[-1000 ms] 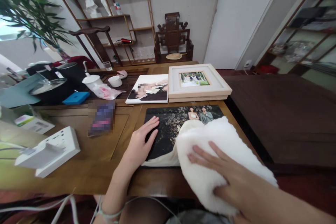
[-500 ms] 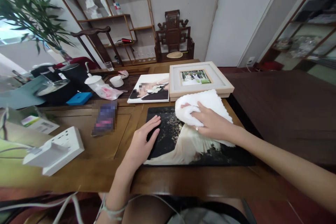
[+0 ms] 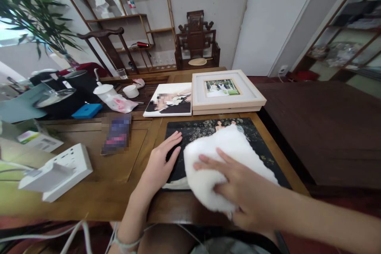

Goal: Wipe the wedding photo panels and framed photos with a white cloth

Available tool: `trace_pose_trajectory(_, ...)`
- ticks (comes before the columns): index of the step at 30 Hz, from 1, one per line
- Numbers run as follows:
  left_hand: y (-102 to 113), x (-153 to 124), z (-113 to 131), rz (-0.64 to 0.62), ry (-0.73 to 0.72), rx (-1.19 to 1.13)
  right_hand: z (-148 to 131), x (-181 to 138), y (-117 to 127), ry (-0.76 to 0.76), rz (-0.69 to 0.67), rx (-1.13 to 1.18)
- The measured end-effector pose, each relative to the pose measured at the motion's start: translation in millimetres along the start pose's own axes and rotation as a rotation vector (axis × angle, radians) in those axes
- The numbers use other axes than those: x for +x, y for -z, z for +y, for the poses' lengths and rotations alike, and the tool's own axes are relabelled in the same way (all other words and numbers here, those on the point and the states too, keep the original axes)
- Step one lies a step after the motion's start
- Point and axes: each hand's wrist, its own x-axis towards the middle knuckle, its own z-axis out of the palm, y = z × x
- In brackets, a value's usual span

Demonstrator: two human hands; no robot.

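A dark wedding photo print [image 3: 260, 147] lies flat on the wooden table [image 3: 143, 202] in front of me. My left hand [image 3: 163, 158] rests on its left edge with the fingers stretched out. A fluffy white cloth [image 3: 220, 147] covers much of the print's middle and reaches down over its near edge. My right hand [image 3: 232, 190] grips a bunched part of this cloth near the table's front edge. Two small figures show on the print above the cloth; most of the pale dress is hidden.
Behind the print stand a light wood picture frame [image 3: 229, 103] and a smaller photo panel [image 3: 169, 103]. A white power strip [image 3: 71, 170] with cables, a blurred purple item [image 3: 117, 135], a blue box [image 3: 87, 110] and a white teapot [image 3: 104, 90] sit to the left.
My right hand has pulled the cloth from the print's upper part toward me, down to the near edge. The two figures are now uncovered. My left hand has stayed in place.
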Motion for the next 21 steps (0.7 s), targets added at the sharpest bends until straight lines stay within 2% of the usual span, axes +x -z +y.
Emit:
trace_pose_trajectory(5,-1,0,-1,0.010,-0.007,-0.009,52,47,20,-0.117,0.125,-0.101)
trace_pose_trajectory(9,0,-1,-1,0.021,0.003,-0.013,63,72,22,-0.133,0.175,-0.142)
trace_pose_trajectory(12,1,-1,1,0.026,0.004,-0.017,48,66,14,-0.140,0.171,-0.149)
trace_pose_trajectory(15,2,-1,2,0.014,-0.006,-0.018,18,44,3,-0.115,0.092,-0.129)
trace_pose_trajectory(18,2,-1,2,0.009,-0.008,-0.009,-13,19,-8,-0.043,-0.008,-0.077)
trace_pose_trajectory(21,0,-1,0,0.015,-0.014,-0.011,-31,4,-12,0.051,-0.058,-0.042)
